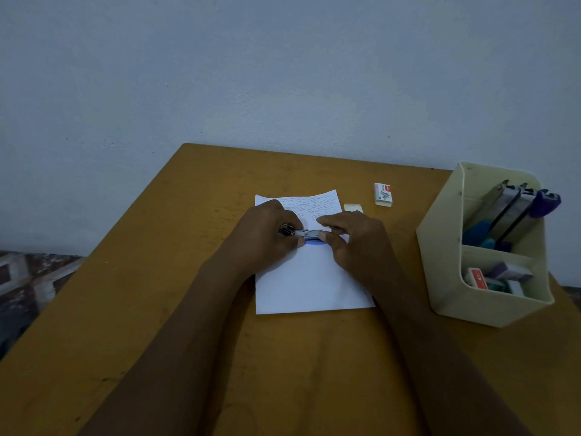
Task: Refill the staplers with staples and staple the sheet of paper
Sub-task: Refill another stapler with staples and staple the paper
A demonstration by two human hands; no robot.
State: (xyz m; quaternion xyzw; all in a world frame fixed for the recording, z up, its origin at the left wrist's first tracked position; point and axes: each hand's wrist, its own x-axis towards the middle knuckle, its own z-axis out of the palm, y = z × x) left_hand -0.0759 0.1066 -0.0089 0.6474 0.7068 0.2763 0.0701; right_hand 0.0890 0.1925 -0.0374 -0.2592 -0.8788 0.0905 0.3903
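Lower left of the frame: a strip of patterned floor (28, 272), dim, blurred and cut by the edge.

Centre left: yellow-brown bench (157, 309), its near edge out of frame. Two bare forearms cross it from the bottom.

Centre: left hand (267, 234), fingers curled round the left end of a stapler (309, 235). That end is mostly hidden, with only a little dark metal showing.

The stapler lies crosswise over the sheet of paper (311, 284). Its metal top and a sliver of blue base show between the two hands. Whether its top is raised or closed cannot be told.

The sheet of paper is white and lies flat on the bench. Its far part is covered in short pen strokes, and its middle is hidden by the hands.

Right of centre: right hand (355, 243), thumb and forefinger pinching the stapler's right end. The other fingers are hard to make out.

Just above that hand: small pale box (353, 208), detail unclear.

Further right: staple box (383, 194), its print too small to read.

Far right: cream organiser (471, 297) with two compartments.
- The rear compartment holds spare staplers (515, 212) on end, in black, teal and purple. Their count is uncertain.
- The front compartment holds small boxes (496, 276), half hidden by the wall.
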